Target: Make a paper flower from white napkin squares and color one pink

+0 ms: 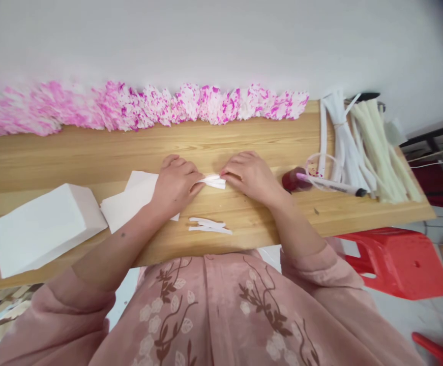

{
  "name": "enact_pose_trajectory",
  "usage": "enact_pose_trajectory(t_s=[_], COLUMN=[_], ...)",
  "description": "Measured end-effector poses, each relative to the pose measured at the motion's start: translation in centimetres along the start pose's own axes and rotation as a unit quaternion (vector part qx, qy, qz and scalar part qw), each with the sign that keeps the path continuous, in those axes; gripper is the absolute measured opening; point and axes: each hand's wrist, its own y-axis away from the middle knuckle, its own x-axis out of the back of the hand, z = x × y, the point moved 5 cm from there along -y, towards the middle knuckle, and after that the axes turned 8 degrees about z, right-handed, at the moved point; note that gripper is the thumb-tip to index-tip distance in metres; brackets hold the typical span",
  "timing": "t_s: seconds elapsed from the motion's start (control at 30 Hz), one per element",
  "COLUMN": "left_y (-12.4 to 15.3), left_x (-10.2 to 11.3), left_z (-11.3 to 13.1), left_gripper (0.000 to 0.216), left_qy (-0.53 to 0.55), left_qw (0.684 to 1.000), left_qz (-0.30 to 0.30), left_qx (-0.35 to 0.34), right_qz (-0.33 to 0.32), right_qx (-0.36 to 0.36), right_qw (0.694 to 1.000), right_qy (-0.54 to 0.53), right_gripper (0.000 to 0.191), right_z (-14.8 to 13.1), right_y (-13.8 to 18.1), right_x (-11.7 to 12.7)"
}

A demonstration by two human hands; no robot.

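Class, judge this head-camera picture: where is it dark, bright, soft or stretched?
Head view: upper right corner falls into black; light looks diffuse, no hard shadows by the bare left hand or right hand. Head view: the blocky white paper stack is bright, showing little texture; the ruffled pink-and-white row looks softer toward its left end. Head view: the red plastic stool seems stretched.

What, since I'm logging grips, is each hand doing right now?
Left hand: closed, pinching one end of the folded white paper.
Right hand: closed, pinching the other end of the same paper.
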Motion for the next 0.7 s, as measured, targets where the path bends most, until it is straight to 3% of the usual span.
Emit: enact_pose_trajectory(t_s=[0.33, 0.7], left_y=[0.0, 0.1], left_x=[-0.2, -0.2], left_z=[0.0, -0.2], left_gripper=[0.023, 0.021], left_qy=[-0.006, 0.007], left_qw=[1.000, 1.000], left_qz=[-0.001, -0.017], left_qx=[-0.002, 0.002], right_qz=[-0.015, -0.006], right_qx=[0.045, 0.043], right_qw=[0.999, 0.999], right_qy=[-0.012, 0.000], right_gripper=[0.035, 0.018], right_z=[-1.0, -0.5], right_y=[0.2, 0.1], right_x=[0.2, -0.1])
